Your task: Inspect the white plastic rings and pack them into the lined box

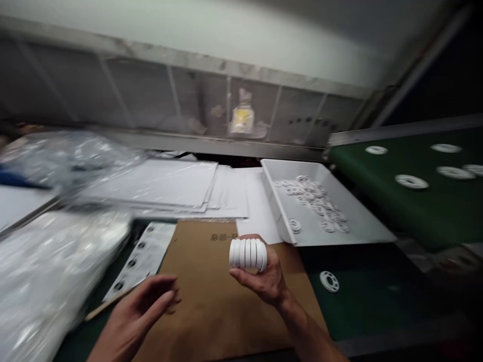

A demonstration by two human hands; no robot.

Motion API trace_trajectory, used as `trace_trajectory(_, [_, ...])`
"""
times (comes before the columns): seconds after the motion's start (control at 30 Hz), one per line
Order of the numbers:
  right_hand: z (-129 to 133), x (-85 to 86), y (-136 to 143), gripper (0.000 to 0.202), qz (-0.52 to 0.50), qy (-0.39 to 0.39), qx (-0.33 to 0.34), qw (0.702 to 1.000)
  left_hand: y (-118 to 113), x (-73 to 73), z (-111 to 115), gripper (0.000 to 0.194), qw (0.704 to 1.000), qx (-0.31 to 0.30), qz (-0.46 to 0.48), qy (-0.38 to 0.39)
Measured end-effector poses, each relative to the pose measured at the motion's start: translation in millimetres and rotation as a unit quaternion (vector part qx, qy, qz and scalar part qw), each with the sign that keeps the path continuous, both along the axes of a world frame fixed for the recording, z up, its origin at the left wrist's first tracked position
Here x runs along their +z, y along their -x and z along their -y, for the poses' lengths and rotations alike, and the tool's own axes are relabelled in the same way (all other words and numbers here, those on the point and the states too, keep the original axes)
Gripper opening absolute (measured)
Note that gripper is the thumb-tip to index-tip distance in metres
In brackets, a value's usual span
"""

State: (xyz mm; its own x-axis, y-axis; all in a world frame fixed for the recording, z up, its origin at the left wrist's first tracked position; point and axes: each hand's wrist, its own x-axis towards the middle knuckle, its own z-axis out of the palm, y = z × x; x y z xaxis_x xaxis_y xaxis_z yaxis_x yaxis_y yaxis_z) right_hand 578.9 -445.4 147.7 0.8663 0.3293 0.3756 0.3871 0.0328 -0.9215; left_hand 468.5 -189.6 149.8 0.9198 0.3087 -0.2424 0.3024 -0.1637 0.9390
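My right hand (269, 279) is wrapped round a row of several white plastic rings (247, 254), stacked face to face and held above the brown cardboard (204, 301). My left hand (147, 309) hovers over the cardboard's left side, its fingers loosely curled and the thumb apart from them, with nothing visible between. Beyond the right hand stands a white tray (362, 226) with many small white ring-shaped parts (315, 201) in a loose heap. A single white spoked ring (329, 281) lies on the green surface to the right of the cardboard.
At the right, a green conveyor belt (362, 176) carries several flat white rings (411, 182). White sheets in clear plastic (158, 183) lie at the back left. Plastic bags (56, 271) cover the left side, beside a printed paper (141, 256) and a thin wooden stick (107, 305).
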Motion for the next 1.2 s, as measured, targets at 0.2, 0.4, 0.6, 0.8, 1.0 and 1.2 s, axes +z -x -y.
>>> trace_trajectory(0.2, [-42,-42.7,52,0.056,-0.042,-0.056,0.111,0.991,18,-25.1,43,0.047,0.980,0.009,0.052,0.191])
trace_trajectory(0.4, [-34,-55.4,56,0.058,-0.045,-0.023,0.166,0.985,35,-42.8,68,0.039,0.958,0.052,0.075,0.272])
trace_trajectory(0.6, [-29,-60.2,56,0.066,-0.102,-0.019,0.179,0.978,40,-44.5,75,0.025,0.948,0.085,0.084,0.296])
trace_trajectory(0.8, [-29,-60.2,56,0.059,-0.099,-0.029,0.165,0.981,41,-38.1,76,0.019,0.954,0.080,0.095,0.274])
trace_trajectory(1.0, [-27,-62.1,52,0.054,-0.093,-0.027,0.171,0.980,40,-33.4,80,0.020,0.965,0.076,0.090,0.232])
trace_trajectory(1.2, [-24,-62.6,51,0.054,0.013,-0.022,0.154,0.988,36,-23.9,85,0.021,0.978,0.070,0.084,0.179])
